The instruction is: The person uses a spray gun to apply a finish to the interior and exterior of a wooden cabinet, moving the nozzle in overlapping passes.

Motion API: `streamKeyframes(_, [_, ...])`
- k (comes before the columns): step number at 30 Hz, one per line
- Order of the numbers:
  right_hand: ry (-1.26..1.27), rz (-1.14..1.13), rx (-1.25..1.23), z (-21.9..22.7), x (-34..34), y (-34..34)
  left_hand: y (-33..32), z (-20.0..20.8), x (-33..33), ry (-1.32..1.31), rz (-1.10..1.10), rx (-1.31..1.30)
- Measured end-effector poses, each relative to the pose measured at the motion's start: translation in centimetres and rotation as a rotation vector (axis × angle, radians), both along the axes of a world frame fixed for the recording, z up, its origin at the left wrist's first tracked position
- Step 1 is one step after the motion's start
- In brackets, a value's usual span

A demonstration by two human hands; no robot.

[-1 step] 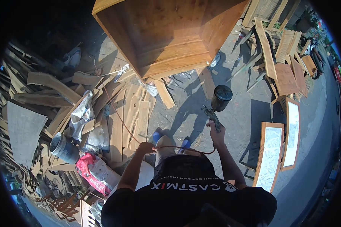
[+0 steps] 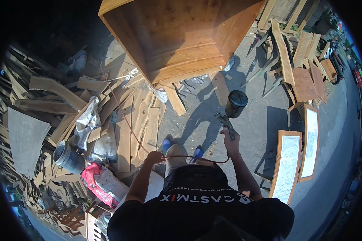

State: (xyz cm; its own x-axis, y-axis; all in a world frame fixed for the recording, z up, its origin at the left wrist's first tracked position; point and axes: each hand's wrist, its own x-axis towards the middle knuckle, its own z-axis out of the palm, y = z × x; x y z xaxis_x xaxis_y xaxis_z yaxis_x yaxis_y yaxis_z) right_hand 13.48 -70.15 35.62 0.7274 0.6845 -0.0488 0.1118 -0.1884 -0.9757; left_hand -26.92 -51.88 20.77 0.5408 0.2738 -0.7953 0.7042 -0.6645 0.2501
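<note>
My right hand [image 2: 231,141] is closed round the handle of a spray gun [image 2: 227,125] with a dark round cup [image 2: 236,103] at its far end. A thin reddish-brown hose [image 2: 197,156] runs from the gun's handle across my waist. My left hand [image 2: 155,157] grips this hose, which carries on up and left over the boards. Beyond the gun stands a large open-fronted wooden cabinet [image 2: 181,56], brown and glossy inside. The gun is apart from the cabinet, and no spray can be made out clearly.
Loose boards [image 2: 56,90] lie heaped on the left. Close to them are a grey bucket [image 2: 68,157] and a pink-and-white sack [image 2: 102,184]. Wood-framed panels [image 2: 287,164] with white sheeting stand at right. Planks [image 2: 283,56] rest on supports farther back.
</note>
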Motion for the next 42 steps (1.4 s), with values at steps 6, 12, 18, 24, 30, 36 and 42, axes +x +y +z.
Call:
streamKeyframes(6, [-0.089,-0.143,-0.015,-1.0,0.8,3.8,2.0,-2.0,-3.4,-0.149,0.308,0.016])
streamKeyframes(12, [-0.137,-0.375,-0.012,-3.2,1.9,8.4,8.2,-3.2,-5.3,-0.174,0.556,-0.137])
streamKeyframes(18, [-0.175,-0.782,-0.082,-4.6,3.2,11.4,18.6,-0.2,-5.6,-0.255,0.473,-0.07])
streamKeyframes(24, [-0.241,-1.213,-0.317,-6.2,6.5,11.9,25.9,3.3,-2.3,-0.213,0.417,-0.008])
streamKeyframes(30, [-0.254,-1.201,-0.319,-6.6,11.2,16.0,28.5,3.6,1.8,-0.19,0.509,-0.096])
streamKeyframes(36, [-0.148,-0.635,-0.106,-8.7,19.0,28.5,30.6,4.0,7.6,-0.294,0.45,0.011])
streamKeyframes(42, [-0.15,-0.328,0.263,-12.5,29.1,51.9,32.0,2.1,14.5,-0.215,0.598,0.136])
